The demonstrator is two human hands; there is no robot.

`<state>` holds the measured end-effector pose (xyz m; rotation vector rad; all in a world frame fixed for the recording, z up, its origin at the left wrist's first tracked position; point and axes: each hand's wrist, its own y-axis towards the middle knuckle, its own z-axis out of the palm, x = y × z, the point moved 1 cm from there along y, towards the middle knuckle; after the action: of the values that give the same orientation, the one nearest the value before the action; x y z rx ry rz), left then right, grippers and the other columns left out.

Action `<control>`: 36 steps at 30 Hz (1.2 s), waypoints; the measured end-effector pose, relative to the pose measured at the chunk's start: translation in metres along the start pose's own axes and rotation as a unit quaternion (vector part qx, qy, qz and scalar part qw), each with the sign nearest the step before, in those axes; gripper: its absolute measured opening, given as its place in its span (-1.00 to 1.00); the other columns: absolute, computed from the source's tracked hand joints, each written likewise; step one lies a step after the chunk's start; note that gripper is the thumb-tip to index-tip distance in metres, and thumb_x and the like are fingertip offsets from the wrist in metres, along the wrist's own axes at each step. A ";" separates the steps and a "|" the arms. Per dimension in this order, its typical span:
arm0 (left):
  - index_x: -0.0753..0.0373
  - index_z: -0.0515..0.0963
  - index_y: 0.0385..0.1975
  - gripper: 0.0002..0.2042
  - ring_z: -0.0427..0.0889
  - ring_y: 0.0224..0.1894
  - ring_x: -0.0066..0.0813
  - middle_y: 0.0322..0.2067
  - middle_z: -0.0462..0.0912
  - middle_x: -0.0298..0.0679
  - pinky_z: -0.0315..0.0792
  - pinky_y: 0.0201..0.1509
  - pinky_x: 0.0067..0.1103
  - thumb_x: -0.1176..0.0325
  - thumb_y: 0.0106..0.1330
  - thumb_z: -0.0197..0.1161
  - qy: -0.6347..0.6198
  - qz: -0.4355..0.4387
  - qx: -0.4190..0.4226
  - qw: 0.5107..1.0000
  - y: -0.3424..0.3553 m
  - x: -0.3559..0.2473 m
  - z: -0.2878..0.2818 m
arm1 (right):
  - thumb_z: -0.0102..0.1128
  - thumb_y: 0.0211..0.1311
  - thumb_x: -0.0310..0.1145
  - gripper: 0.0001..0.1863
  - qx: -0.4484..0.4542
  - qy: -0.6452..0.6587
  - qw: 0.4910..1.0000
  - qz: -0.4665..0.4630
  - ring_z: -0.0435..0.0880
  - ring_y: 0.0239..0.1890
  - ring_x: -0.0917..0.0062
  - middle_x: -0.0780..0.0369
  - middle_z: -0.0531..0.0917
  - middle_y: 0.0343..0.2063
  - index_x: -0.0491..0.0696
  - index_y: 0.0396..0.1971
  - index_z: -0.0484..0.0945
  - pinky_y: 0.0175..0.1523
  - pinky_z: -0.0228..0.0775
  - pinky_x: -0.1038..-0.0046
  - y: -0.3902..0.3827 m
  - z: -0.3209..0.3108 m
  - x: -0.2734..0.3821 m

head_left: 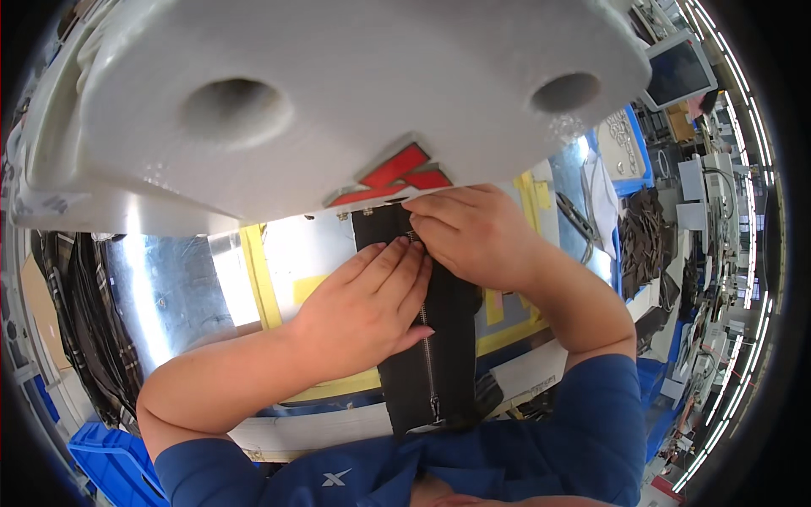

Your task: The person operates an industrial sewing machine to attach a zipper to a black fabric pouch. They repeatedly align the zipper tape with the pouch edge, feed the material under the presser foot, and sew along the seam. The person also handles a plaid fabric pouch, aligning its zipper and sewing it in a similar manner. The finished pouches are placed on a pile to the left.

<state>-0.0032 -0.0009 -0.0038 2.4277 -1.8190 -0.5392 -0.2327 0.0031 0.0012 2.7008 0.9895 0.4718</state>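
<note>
The black fabric piece (456, 351) is lying lengthwise beneath both hands, its far end running in under the front edge of the white machine head (380, 93). For good handling, both hands should be keeping the fabric flat and the metal zipper (429, 363) straight, with even pressure so that nothing is puckering; the fingertips should be staying clear of any working parts that the machine head is hiding. The left hand (363, 304) is resting palm down, its fingers lying nearly straight and close together, their tips reaching the zipper, its thumb standing apart. The right hand (473, 232) is arching over the far end, its fingers bending and lying together; whether they are pinching the fabric cannot be told, since the thumb is not showing. Both elbows are flaring outward.
</note>
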 end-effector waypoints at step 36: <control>0.44 0.54 0.25 -0.13 0.60 0.24 0.04 0.28 0.59 0.06 0.44 0.24 -0.20 -0.18 0.12 0.54 -0.005 -0.080 -0.014 0.997 0.004 0.015 -0.004 | 0.38 0.21 -0.30 -0.79 0.022 0.010 1.000 0.017 0.74 0.08 0.42 0.29 0.80 -0.03 -0.06 -0.20 0.76 0.19 0.55 0.32 -0.003 -0.006 -0.003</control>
<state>-0.0024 -0.0170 -0.0025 2.5706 -1.6190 -0.5841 -0.2390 0.0038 0.0055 2.7621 0.9720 0.4906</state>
